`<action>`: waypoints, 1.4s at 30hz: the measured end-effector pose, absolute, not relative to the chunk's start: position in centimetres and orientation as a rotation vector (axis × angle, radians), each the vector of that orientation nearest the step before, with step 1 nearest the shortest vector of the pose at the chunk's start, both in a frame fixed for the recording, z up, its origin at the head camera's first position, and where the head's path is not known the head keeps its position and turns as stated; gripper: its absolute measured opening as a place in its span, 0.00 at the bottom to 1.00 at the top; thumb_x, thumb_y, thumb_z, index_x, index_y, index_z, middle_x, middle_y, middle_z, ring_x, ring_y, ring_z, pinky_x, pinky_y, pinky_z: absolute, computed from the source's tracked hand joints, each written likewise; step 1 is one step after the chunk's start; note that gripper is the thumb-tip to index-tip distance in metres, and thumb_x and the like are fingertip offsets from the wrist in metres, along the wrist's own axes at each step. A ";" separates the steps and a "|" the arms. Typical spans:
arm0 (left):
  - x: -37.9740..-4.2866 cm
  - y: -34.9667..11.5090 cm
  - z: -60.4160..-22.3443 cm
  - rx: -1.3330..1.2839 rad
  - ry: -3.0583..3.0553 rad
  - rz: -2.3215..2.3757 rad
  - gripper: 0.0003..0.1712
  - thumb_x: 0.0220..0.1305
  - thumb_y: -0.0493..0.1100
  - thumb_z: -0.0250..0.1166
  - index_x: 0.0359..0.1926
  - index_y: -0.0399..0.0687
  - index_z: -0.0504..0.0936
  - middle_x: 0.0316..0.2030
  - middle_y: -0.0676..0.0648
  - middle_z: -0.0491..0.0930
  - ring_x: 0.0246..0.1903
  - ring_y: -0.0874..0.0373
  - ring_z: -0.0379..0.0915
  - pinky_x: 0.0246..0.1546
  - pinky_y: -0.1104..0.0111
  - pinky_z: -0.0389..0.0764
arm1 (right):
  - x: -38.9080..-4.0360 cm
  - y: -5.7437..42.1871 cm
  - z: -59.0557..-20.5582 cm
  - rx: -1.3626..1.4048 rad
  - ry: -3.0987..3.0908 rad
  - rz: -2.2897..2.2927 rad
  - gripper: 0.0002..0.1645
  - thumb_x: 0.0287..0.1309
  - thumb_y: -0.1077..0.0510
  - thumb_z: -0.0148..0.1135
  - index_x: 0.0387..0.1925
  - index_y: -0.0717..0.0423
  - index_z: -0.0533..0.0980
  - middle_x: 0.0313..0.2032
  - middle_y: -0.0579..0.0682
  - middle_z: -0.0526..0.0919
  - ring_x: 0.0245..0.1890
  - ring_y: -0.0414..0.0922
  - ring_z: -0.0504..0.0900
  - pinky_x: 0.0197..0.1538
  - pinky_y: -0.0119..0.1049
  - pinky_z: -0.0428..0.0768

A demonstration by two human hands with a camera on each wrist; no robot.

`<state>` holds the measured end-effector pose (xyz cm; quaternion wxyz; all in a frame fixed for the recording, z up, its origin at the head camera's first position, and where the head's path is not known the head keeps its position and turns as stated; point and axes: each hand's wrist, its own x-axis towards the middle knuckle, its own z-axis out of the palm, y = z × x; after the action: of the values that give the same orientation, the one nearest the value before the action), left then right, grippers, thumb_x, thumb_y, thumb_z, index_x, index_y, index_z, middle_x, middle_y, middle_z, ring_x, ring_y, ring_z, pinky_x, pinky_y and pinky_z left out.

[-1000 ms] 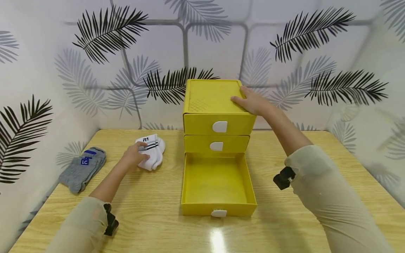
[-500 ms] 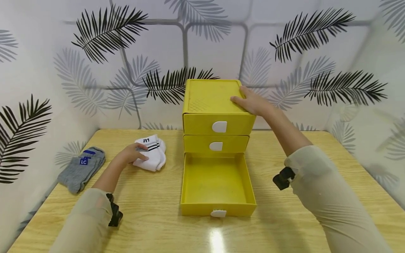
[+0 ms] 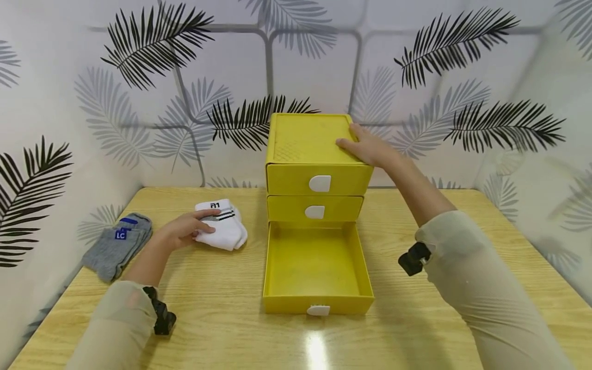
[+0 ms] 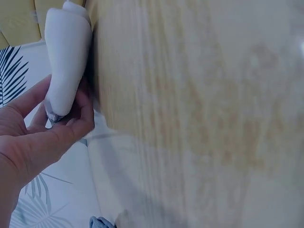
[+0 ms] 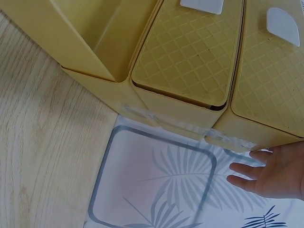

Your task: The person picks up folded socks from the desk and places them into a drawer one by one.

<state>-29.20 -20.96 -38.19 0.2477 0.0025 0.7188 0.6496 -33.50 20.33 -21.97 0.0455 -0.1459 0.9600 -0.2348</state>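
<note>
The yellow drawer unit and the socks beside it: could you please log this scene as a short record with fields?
Left hand: grips the white socks on the wooden table
Right hand: rests flat on top of the yellow drawer unit
Bottom drawer: pulled out, nothing inside
Upper two drawers: closed
Grey socks: at the table's left edge, untouched

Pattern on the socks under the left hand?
White socks with black stripes and a small black mark at the cuff; the head view shows it best.
</note>
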 end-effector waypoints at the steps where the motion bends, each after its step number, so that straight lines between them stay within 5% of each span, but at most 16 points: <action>1: -29.1 -20.9 -38.2 -0.002 1.955 1.769 0.38 0.62 0.28 0.54 0.70 0.41 0.50 0.62 0.37 0.51 0.30 0.62 0.68 0.30 0.72 0.73 | -33.5 20.4 -22.0 -0.449 2.931 -0.720 0.45 0.67 0.40 0.36 0.69 0.66 0.35 0.69 0.61 0.35 0.68 0.53 0.34 0.66 0.44 0.37; 9: -28.3 -20.9 -38.2 -0.004 1.921 1.809 0.38 0.63 0.28 0.54 0.71 0.42 0.49 0.48 0.40 0.62 0.21 0.65 0.67 0.22 0.76 0.69 | -33.6 20.5 -22.1 -0.454 2.931 -0.717 0.45 0.67 0.40 0.37 0.69 0.65 0.35 0.69 0.61 0.36 0.68 0.54 0.36 0.66 0.46 0.38; 14: -27.8 -20.8 -37.8 0.025 1.949 1.789 0.37 0.64 0.29 0.54 0.71 0.44 0.49 0.43 0.42 0.65 0.20 0.65 0.65 0.25 0.73 0.71 | -33.6 20.5 -22.1 -0.451 2.938 -0.711 0.45 0.67 0.41 0.37 0.69 0.66 0.35 0.69 0.61 0.36 0.68 0.53 0.36 0.66 0.45 0.38; 26: -25.2 -20.0 -35.7 0.133 1.895 1.869 0.39 0.63 0.28 0.54 0.71 0.44 0.48 0.59 0.39 0.56 0.36 0.59 0.74 0.37 0.68 0.76 | -33.6 20.5 -22.1 -0.441 2.948 -0.704 0.45 0.67 0.41 0.37 0.69 0.66 0.36 0.69 0.61 0.36 0.68 0.53 0.36 0.66 0.46 0.38; 42: -20.5 -19.0 -34.1 0.259 1.690 1.951 0.34 0.60 0.28 0.57 0.67 0.50 0.62 0.59 0.40 0.56 0.44 0.55 0.71 0.43 0.65 0.75 | -33.6 20.5 -22.0 -0.432 2.931 -0.735 0.45 0.67 0.40 0.37 0.69 0.65 0.35 0.69 0.61 0.36 0.68 0.53 0.36 0.66 0.45 0.38</action>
<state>-20.48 -19.04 -34.05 0.2704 0.0962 0.6273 0.7240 -33.56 20.46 -22.03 0.0446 -0.1413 0.9593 -0.2405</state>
